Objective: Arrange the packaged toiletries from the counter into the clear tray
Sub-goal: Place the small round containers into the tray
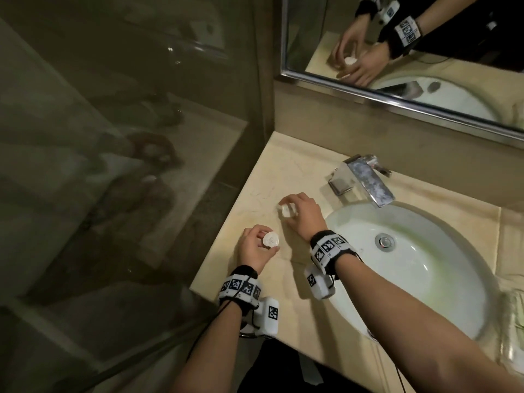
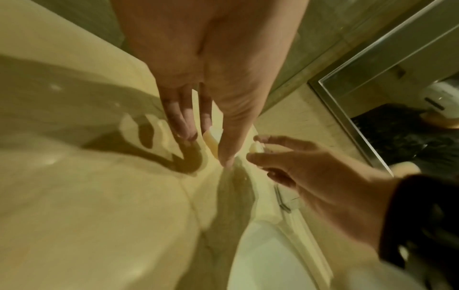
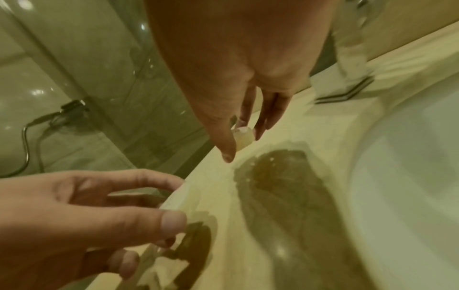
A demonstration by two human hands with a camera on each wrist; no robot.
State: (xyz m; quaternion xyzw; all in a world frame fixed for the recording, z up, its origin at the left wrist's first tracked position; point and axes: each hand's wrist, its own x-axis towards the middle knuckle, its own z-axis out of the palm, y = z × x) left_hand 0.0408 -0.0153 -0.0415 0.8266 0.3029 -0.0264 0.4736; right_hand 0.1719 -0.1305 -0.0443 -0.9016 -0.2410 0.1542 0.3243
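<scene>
My left hand (image 1: 268,241) pinches a round flat white packaged disc (image 1: 270,239) just above the beige counter (image 1: 255,191) near its front left corner. The left wrist view shows that disc (image 2: 211,141) edge-on between thumb and fingers (image 2: 185,131). My right hand (image 1: 288,211) is farther back, left of the sink, with fingers curled round a small white packaged item (image 1: 287,210). The right wrist view shows this item (image 3: 244,138) between thumb and fingertips (image 3: 261,129), close to the counter. A clear tray (image 1: 511,333) sits at the far right edge, partly cut off.
A white oval sink (image 1: 411,268) fills the counter to the right of both hands. The chrome faucet (image 1: 365,180) stands behind it. A framed mirror (image 1: 397,103) runs along the back wall. A glass shower partition (image 1: 141,165) borders the counter's left edge.
</scene>
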